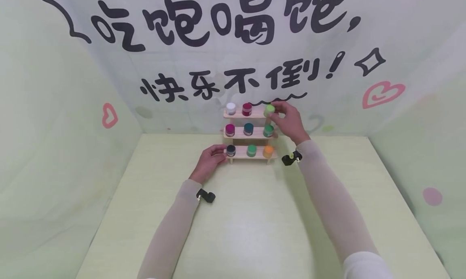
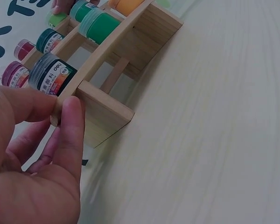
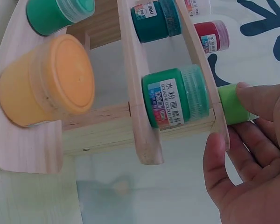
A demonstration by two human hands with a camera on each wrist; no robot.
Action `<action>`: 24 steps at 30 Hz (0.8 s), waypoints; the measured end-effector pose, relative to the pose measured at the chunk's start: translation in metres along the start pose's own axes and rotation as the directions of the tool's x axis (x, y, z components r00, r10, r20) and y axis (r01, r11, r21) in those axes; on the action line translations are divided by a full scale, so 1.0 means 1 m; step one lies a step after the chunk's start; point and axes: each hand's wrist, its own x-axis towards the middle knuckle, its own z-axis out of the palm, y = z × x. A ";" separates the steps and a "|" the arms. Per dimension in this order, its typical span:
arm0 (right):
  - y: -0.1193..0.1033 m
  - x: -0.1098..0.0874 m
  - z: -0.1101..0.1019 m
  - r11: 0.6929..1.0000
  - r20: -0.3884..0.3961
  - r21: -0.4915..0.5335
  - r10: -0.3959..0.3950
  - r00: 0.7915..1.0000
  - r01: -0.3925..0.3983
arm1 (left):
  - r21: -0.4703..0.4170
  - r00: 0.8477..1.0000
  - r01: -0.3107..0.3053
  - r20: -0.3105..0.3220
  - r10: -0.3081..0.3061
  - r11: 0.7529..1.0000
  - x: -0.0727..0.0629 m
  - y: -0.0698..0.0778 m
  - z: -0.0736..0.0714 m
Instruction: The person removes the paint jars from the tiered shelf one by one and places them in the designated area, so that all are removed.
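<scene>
A three-tier wooden rack stands at the back of the table with small paint jars on each tier. My left hand pinches the left end of the bottom shelf between thumb and fingers, close beside a black paint jar. Up at the right end of the top tier, my right hand grips a light green paint jar by its sides. In the right wrist view that jar sits right at the shelf's edge. Below it, on the middle tier, is a green paint jar.
White and dark red jars share the top tier. Magenta and teal jars are on the middle one. Green and orange jars line the bottom. A printed cloth hangs behind the table.
</scene>
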 end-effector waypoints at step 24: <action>-0.013 -0.047 -0.001 0.998 0.006 0.056 -0.008 1.000 0.008 | 0.045 1.000 -0.003 0.017 0.002 0.999 0.000 0.004 0.002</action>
